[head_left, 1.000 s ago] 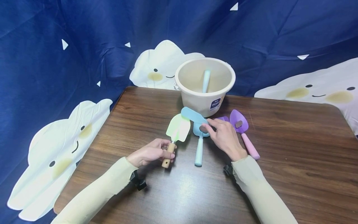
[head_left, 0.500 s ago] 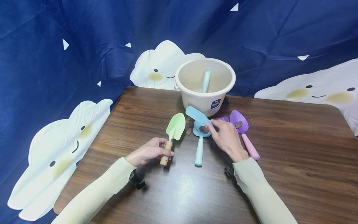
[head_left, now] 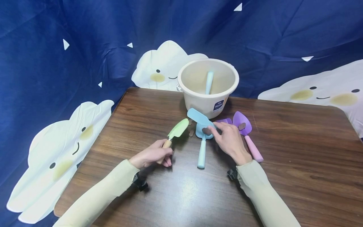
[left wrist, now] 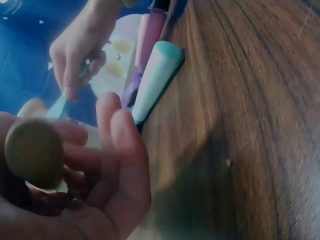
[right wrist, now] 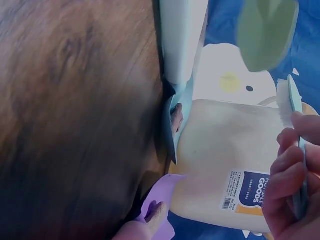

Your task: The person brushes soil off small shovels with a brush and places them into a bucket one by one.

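My left hand [head_left: 154, 154] grips the wooden handle of a green hand trowel [head_left: 179, 128], its blade tilted on edge above the table. The handle's round end [left wrist: 34, 152] faces the left wrist view. In my right hand [head_left: 231, 138] is a light blue brush [head_left: 197, 116] with white bristles, plain in the right wrist view. Under the brush lies a blue trowel [head_left: 202, 154], a brown stone-like piece [head_left: 206, 130] in its scoop. More brown pieces [head_left: 191, 132] lie on the table between the green blade and the blue trowel.
A beige bucket [head_left: 197, 102] stands behind the tools, a light blue handle [head_left: 209, 82] sticking up inside. To the right lies a purple trowel [head_left: 241, 121] with a pink handle and a brown piece on it. A blue curtain [head_left: 181, 25] hangs behind the wooden table [head_left: 297, 151].
My left hand has turned the green trowel, so its blade went from facing up to nearly edge-on. Brown pieces now show on the table beside it. The brush has shifted slightly right.
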`<state>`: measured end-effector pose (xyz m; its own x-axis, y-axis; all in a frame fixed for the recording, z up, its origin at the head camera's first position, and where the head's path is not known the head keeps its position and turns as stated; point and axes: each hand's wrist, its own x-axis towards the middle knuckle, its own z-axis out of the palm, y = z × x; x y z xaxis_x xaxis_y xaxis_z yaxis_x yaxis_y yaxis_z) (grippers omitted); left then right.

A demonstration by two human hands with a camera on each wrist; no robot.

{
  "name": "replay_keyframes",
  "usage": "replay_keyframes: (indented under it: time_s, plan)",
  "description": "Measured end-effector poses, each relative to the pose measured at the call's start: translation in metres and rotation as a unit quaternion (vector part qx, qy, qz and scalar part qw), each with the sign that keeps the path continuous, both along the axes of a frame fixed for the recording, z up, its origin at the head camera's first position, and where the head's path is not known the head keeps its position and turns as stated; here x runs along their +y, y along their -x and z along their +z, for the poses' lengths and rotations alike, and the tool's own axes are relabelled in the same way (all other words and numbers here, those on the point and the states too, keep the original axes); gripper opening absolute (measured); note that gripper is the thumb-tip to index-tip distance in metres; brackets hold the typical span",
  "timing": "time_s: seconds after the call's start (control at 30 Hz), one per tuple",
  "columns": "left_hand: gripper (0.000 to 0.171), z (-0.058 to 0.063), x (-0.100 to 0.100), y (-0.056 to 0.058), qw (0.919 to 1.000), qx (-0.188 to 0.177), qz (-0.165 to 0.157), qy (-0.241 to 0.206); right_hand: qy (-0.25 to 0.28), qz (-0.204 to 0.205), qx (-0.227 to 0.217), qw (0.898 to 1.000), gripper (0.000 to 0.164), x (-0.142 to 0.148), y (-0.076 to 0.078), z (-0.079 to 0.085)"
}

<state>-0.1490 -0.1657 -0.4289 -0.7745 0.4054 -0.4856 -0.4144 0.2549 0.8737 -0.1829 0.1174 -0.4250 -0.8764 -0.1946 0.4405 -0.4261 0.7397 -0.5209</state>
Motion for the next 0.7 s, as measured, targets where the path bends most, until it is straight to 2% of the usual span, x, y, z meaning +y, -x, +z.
replay_keyframes:
  time_s: [0.07, 0.17, 0.4, 0.57, 0.7]
  plan:
    - [0.013, 0.001, 0.0, 0.0, 1.0, 0.008, 0.004, 0.0, 0.008, 0.007, -0.005, 1.0, 0.033, -0.001, -0.001, 0.001]
    - [0.015, 0.001, 0.0, 0.0, 0.9996, 0.027, 0.007, 0.006, 0.024, 0.021, -0.013, 0.999, 0.034, -0.004, -0.002, 0.003]
    - [0.023, 0.005, 0.005, -0.003, 0.9911, 0.115, 0.018, 0.065, 0.051, 0.071, -0.021, 0.996, 0.03, -0.012, -0.006, 0.001]
    - [0.022, 0.007, 0.008, -0.003, 0.9908, 0.121, 0.027, 0.054, 0.058, 0.105, -0.053, 0.991, 0.03, -0.018, -0.01, -0.002]
    - [0.018, 0.007, 0.009, -0.003, 0.9919, 0.118, 0.023, 0.04, 0.059, 0.131, -0.074, 0.987, 0.028, -0.02, -0.012, -0.002]
